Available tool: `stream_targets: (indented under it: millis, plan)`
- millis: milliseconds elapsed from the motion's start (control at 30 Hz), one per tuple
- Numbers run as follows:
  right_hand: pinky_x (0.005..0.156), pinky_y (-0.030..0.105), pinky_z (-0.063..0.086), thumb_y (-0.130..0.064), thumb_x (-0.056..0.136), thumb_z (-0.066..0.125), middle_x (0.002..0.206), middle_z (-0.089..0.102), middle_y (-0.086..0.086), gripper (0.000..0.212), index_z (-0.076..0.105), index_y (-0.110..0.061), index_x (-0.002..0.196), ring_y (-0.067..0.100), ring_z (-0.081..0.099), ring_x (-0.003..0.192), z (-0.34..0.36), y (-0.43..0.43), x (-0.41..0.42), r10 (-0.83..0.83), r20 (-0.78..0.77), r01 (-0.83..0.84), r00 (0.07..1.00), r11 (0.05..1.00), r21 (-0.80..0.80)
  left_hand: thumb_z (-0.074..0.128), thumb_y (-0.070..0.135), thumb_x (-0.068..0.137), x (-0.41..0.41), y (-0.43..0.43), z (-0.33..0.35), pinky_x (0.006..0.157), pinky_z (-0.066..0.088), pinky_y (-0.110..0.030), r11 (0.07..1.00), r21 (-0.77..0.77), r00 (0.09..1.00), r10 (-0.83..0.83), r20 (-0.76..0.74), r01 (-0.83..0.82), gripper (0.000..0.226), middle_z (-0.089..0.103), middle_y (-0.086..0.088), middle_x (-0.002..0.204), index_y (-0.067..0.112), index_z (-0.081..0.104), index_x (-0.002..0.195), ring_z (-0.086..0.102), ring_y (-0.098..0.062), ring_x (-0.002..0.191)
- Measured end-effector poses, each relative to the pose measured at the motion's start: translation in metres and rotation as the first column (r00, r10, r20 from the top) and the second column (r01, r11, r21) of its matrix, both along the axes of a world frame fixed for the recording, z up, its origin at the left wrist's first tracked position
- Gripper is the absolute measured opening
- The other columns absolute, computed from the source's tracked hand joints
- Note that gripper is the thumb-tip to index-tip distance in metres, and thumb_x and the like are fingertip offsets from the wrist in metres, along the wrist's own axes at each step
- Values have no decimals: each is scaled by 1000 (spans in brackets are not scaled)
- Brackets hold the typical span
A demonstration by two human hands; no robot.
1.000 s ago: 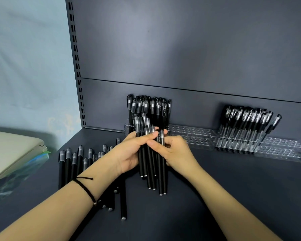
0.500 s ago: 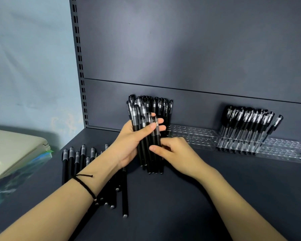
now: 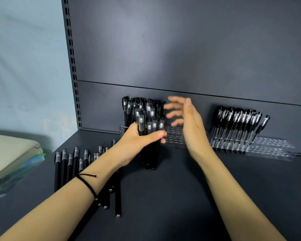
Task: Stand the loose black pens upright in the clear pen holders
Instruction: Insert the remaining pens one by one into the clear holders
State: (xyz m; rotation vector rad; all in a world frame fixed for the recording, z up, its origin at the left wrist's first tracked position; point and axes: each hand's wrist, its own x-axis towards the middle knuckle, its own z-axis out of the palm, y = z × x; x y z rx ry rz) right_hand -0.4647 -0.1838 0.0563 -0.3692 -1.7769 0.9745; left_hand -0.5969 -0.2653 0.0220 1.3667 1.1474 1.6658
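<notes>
Black pens on this shelf fall into 4 groups: 2 standing, 1 lying and 1 in hand. Behind everything rises a dark grey back panel (image 3: 181, 49), with a slotted metal upright (image 3: 71, 58) at its left edge and a pale blue wall (image 3: 24, 66) beyond that. The dark shelf (image 3: 172, 197) spreads out below. A beige, flat-topped object (image 3: 9, 153) lies at the far left, off the shelf.

Clear pen holders (image 3: 174, 138) run in a row along the foot of the back panel, their grids of holes bare in the middle and at the far right (image 3: 271, 148). A dense cluster of standing pens (image 3: 142, 105) fills the left end of the row. A second cluster of leaning pens (image 3: 238, 122) stands further right, well apart from the first.

Loose pens (image 3: 68, 164) lie side by side on the shelf at the left, partly under the left forearm.

The left hand (image 3: 134, 143) grips a bundle of pens (image 3: 149, 126) upright, caps up, thumb across the front, in front of the left cluster. I cannot tell whether the bundle's lower ends touch the shelf. The right hand (image 3: 189, 122) is raised just right of the bundle, palm facing left, fingers spread and blurred, grasping nothing.

A thin black cord bracelet (image 3: 87, 185) circles the left wrist.
</notes>
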Motion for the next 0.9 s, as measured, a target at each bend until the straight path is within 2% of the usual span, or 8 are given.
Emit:
stream_targets:
  millis: [67,133,233,400,567,667,767,900]
  plan:
    - [91,27,49,-45,100,21,121,64,-7,43,54,-35,124,7,61,106,5,-6,-4,140,13,-140,990,989,46,71,7,82,8,4,-4,76,51,-23,998,-60,996,-18,-83,13,12,71,0,77,5,66,93,66,-12,76]
    - [100,25,45,-44,102,19,126,63,-9,48,56,-29,130,5,59,114,5,-14,-5,211,109,-215,971,976,27,71,0,83,11,6,-10,78,52,-27,993,-113,987,-52,-153,35,12,70,0,78,8,66,90,65,-13,77]
    - [95,15,42,-41,103,29,116,68,-9,47,68,-20,116,-1,59,111,3,-20,-2,224,223,-225,949,974,-20,71,2,83,8,5,-14,88,53,-43,973,-224,972,-110,-209,62,12,69,-7,81,11,66,88,64,-21,81]
    - [93,18,43,-32,101,41,101,71,-11,35,73,-18,96,1,63,102,6,-26,0,204,194,-216,959,975,43,73,14,81,12,3,-15,87,51,-42,977,-203,964,-114,-239,65,14,63,-12,79,6,64,88,61,-20,76]
    - [99,15,37,-32,103,40,117,64,-12,36,74,-19,104,-4,55,114,2,-17,-3,179,257,-192,950,981,28,68,17,89,12,5,-18,84,52,-39,960,-265,968,-146,-203,90,13,63,-4,70,5,63,85,60,-19,74]
    - [109,28,35,-45,99,41,127,61,-13,36,71,-28,109,-1,51,123,-2,-7,-3,215,102,-198,971,967,-158,66,14,91,13,7,-18,69,53,-29,958,-262,988,-138,-73,115,7,62,0,72,11,63,85,58,-12,65]
    - [92,30,51,-38,95,54,122,63,-7,27,63,-27,118,9,63,108,-7,4,1,174,-60,-185,983,923,-338,64,17,92,8,8,-20,59,49,-27,966,-246,992,-48,115,75,8,61,0,74,12,62,87,54,-10,59]
    - [59,21,47,-24,87,69,89,69,-3,17,64,-19,102,8,62,73,-20,7,2,86,161,-14,983,916,-401,65,16,90,-1,5,-18,50,46,-26,964,-259,968,11,250,56,7,65,-3,75,9,64,88,51,-10,53]
